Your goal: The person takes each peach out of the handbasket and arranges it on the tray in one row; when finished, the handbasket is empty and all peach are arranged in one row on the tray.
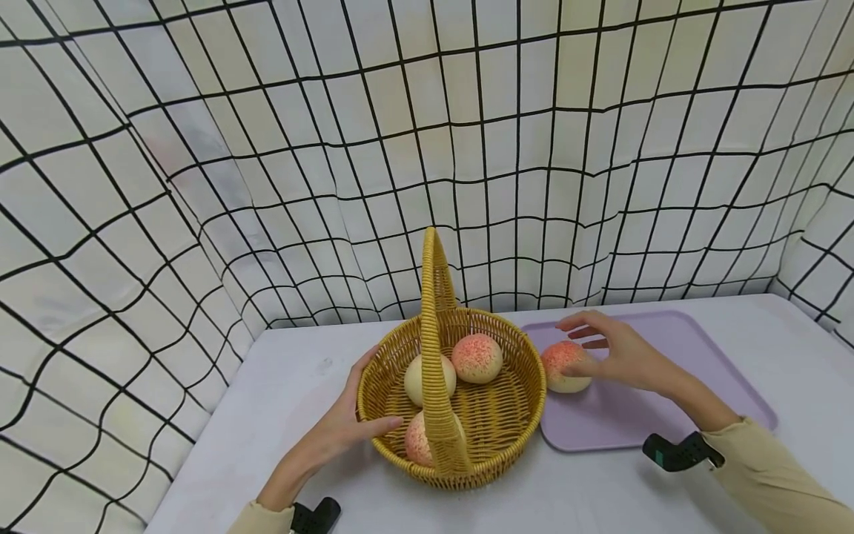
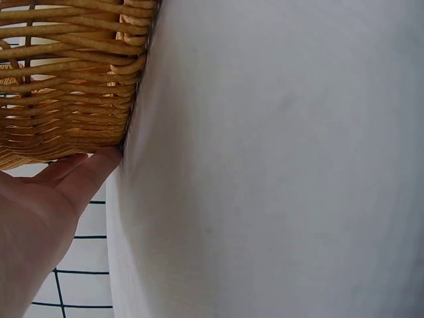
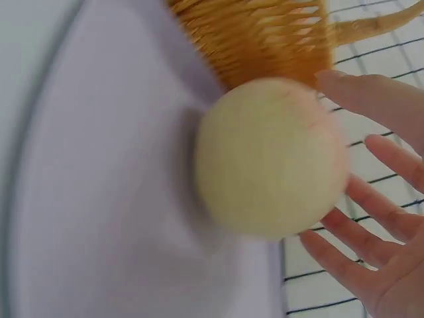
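A golden wicker basket (image 1: 507, 430) with a tall handle stands on the white table. Three peaches lie inside: a speckled red one (image 1: 477, 358), a pale one (image 1: 415, 382) and another (image 1: 417, 439) partly hidden by the handle. My left hand (image 1: 340, 426) rests against the basket's left side, thumb at the rim, and its extended fingers (image 2: 86, 175) touch the outer weave low down. A fourth peach (image 1: 563, 367), red on top and pale below, sits on the lilac tray (image 1: 640, 423). Around it, my right hand (image 1: 627, 352) spreads its fingers, holding nothing.
The tray's left edge lies close beside the basket. White cloth walls (image 1: 507, 185) with a black grid rise behind the table (image 1: 280, 386) and at both sides. Each wrist wears a black camera band (image 1: 680, 451).
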Tool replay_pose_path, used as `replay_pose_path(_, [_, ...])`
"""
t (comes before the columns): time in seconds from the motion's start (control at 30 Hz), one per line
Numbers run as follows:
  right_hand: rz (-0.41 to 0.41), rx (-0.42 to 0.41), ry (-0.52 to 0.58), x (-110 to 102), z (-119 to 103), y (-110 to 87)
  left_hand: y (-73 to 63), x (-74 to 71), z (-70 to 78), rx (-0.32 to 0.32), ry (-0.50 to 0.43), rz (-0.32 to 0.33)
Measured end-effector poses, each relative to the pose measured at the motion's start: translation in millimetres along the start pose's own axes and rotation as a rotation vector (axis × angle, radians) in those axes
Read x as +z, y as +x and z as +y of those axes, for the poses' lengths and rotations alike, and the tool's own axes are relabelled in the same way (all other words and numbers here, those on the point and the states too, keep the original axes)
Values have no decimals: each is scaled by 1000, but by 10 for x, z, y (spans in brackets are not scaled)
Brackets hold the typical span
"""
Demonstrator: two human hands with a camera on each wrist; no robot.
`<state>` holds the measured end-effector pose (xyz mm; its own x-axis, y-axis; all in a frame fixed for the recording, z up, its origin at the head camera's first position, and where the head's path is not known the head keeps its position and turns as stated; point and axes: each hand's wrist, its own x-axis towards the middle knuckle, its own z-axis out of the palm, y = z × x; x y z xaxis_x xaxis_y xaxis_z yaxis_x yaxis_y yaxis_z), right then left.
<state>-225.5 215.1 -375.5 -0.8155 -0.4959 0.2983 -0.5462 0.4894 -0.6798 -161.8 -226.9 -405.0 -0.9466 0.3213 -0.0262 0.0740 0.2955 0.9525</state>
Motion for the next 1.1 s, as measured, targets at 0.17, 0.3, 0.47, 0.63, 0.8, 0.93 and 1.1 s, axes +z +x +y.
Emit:
replay_pose_path(0.17, [35,-91,21,17,-232,149,-16,-24,-2,-9,16,14])
replay_pose_path(0.3, [40,-136,88,124,-446,291,-7,-31,-18,-1,0,2])
replay_pose_path(0.47, [-7,-168,151,324,-616,473,0,-35,-19,17,1,-5])
replay_pose_path(0.63, [-79,-126,182,533,-631,595,-12,-52,-14,12,10,1])
replay_pose_path(0.8, [-129,-81,155,666,-592,612,3,-44,-20,35,13,-14])
replay_pose_path(0.93, [-153,-86,144,749,-589,644,11,-29,-32,41,6,-20])
replay_pose_path(1.1, [-163,-72,89,809,-597,685,-5,-27,-23,28,1,-18])
